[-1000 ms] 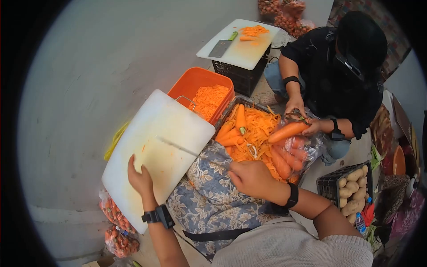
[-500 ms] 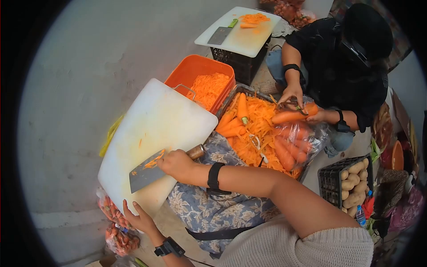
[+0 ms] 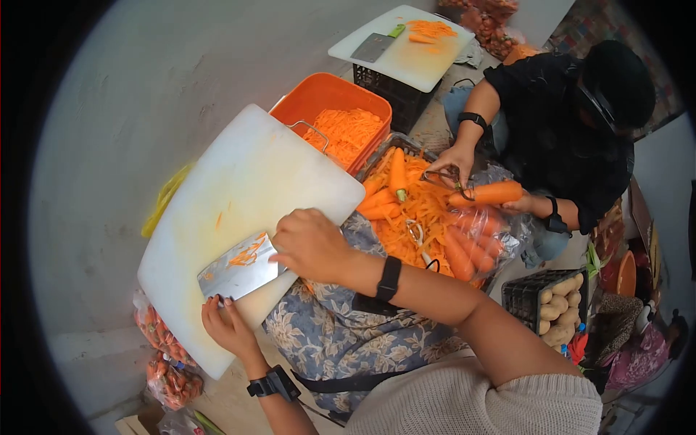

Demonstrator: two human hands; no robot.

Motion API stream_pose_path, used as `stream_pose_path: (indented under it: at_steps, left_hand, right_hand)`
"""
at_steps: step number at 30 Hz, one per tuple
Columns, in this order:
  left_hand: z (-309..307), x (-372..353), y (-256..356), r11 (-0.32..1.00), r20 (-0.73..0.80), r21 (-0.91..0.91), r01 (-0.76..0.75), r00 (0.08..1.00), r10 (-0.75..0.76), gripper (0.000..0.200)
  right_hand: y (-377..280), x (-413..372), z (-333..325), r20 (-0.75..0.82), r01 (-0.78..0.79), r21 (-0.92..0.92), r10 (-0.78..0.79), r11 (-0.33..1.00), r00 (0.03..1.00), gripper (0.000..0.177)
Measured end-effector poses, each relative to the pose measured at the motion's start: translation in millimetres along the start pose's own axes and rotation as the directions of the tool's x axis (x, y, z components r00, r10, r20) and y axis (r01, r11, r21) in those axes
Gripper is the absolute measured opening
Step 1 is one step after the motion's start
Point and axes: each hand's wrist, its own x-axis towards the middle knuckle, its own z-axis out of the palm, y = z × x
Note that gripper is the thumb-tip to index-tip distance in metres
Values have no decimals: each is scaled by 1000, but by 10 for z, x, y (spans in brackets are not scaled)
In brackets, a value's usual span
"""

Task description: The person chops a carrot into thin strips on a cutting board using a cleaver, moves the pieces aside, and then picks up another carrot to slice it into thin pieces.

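Note:
A cleaver (image 3: 235,270) lies over the white cutting board (image 3: 239,181), with orange carrot shreds (image 3: 249,251) stuck on its shiny blade. My right hand (image 3: 312,245) is closed around the handle end, hiding the handle. At the blade's near corner, the fingertips of my left hand (image 3: 230,330) are closed on the edge; its thumb is hidden. A few loose carrot bits (image 3: 220,217) sit on the board beyond the blade. The board slopes beside my flowered apron (image 3: 319,326).
An orange tub (image 3: 312,90) of shredded carrot stands behind the board. Right of it, a crate holds peelings (image 3: 413,217) and whole carrots. A co-worker (image 3: 565,123) holds a carrot (image 3: 493,193) and a peeler. Potatoes (image 3: 562,308) fill another crate. Another cleaver (image 3: 372,48) rests on a far board.
My left hand has moved up to the cleaver's edge. My right hand has shifted slightly up and right, and the handle that stuck out past it is now covered. The blade catches more light.

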Motion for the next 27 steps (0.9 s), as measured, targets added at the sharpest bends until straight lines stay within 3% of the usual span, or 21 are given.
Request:
stream_pose_path:
  at_steps: [1, 4, 6, 8, 10, 11, 13, 15, 17, 18, 20, 21, 23, 27]
  left_hand:
    - [20, -4, 11, 1000, -3, 10, 23, 1000, -23, 26]
    - [43, -25, 29, 1000, -53, -9, 1, 999, -2, 24]
    - [40, -11, 78, 999, -93, 17, -30, 995, 32, 22]
    - [40, -5, 92, 998, -100, 61, -22, 995, 28, 22]
    - [29, 7, 101, 996, -113, 83, -18, 993, 27, 23]
    - [37, 3, 107, 997, -111, 81, -14, 994, 23, 23]
    - [48, -14, 125, 997, -106, 79, -5, 994, 13, 24]
    - [44, -32, 120, 995, -109, 95, -6, 994, 17, 24]
    - [55, -28, 123, 995, -112, 100, -1, 994, 12, 23]
    - [52, -35, 125, 995, -119, 100, -12, 993, 24, 23]
    - [43, -38, 127, 992, -129, 119, -31, 991, 46, 22]
    - [48, -37, 115, 992, -138, 119, -42, 989, 58, 22]
    - [55, -41, 97, 999, -125, 41, -17, 992, 22, 21]
    - [-18, -40, 242, 984, -185, 80, -162, 967, 174, 21]
  right_hand:
    - [82, 3, -99, -138, -49, 69, 58, 996, 989, 21]
    - [464, -174, -424, -290, -322, 153, 354, 934, 889, 10]
    - [757, -435, -513, -309, -447, 206, 491, 870, 814, 12]
    - [953, -744, -577, -218, -569, 74, 570, 819, 792, 14]
    - [930, -873, -592, -219, -611, 128, 623, 781, 751, 12]
    - [892, -856, -565, -200, -601, 138, 616, 788, 762, 12]
    - [532, -641, -649, -218, -394, 34, 392, 918, 894, 15]
    - [237, -411, -607, -79, -165, -153, 155, 974, 985, 24]
    - [4, -211, -476, 88, -62, -96, 71, 993, 994, 32]
    - [-52, -166, -374, 74, -61, -96, 68, 994, 995, 32]
    - [-79, -133, -148, 269, 26, -173, 22, 985, 963, 35]
    - [-87, -119, -104, 255, 28, -175, 18, 984, 967, 35]
    - [-93, -90, -53, 495, 14, -195, 87, 981, 864, 39]
    - [-172, -211, -74, 513, -15, -198, 116, 980, 851, 37]
